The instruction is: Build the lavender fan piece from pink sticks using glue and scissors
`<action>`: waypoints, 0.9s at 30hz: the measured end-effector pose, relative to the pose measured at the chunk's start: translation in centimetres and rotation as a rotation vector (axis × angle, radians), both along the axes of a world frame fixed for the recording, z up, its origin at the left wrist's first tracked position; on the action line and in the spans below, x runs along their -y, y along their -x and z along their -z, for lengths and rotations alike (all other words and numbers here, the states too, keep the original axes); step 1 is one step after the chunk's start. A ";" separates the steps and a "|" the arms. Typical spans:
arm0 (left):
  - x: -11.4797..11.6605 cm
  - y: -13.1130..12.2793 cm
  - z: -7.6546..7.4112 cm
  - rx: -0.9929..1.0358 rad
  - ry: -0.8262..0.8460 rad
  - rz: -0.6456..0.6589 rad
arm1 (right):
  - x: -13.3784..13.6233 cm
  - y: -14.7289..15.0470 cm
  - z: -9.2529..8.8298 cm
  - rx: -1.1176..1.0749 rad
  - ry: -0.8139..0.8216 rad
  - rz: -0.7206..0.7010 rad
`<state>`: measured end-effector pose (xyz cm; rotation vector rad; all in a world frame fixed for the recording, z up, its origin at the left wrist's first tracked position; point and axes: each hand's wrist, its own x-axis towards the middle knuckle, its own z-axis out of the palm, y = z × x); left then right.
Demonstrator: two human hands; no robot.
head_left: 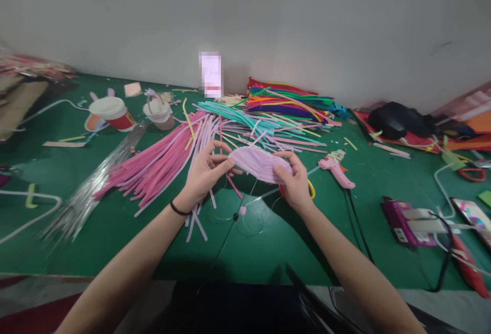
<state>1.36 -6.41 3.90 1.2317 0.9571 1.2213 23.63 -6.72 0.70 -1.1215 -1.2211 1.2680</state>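
Observation:
Between my two hands, above the green table, is a pale lilac panel [258,163] of pipe cleaners laid side by side, wide in the middle. My left hand [211,168] pinches its left end with thumb and fingers. At the other end, my right hand [293,178] grips it, thumb on top and fingers behind. Under and behind my left hand lie loose pink pipe cleaners [157,168] and lilac pipe cleaners [205,132]. Scissors with a yellow handle [312,189] lie partly hidden behind my right hand. Below the panel are a small pink ball [243,210] and thin clear thread.
A pink glue gun [337,171] with a black cord lies to the right. Multicoloured pipe cleaners [287,101] are heaped by the wall. On the left stand a paper cup [113,113] and silvery sticks [95,180]. A purple box [402,221] with cables sits at right.

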 end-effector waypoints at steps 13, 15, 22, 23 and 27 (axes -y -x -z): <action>0.0 0.0 0.0 0.016 -0.030 -0.004 | 0.1 0.4 -0.5 0.076 -0.178 0.225; 0.0 -0.1 0.0 0.010 -0.045 -0.024 | 0.0 0.4 -0.7 0.123 -0.231 0.275; 0.0 0.0 0.1 -0.017 -0.061 -0.104 | 0.0 0.5 -0.9 0.157 -0.267 0.272; -0.1 0.0 0.2 -0.017 -0.060 -0.099 | 0.1 0.5 -1.0 0.162 -0.267 0.275; -0.2 0.1 0.2 -0.034 -0.054 -0.101 | 0.2 0.6 -1.3 0.171 -0.268 0.281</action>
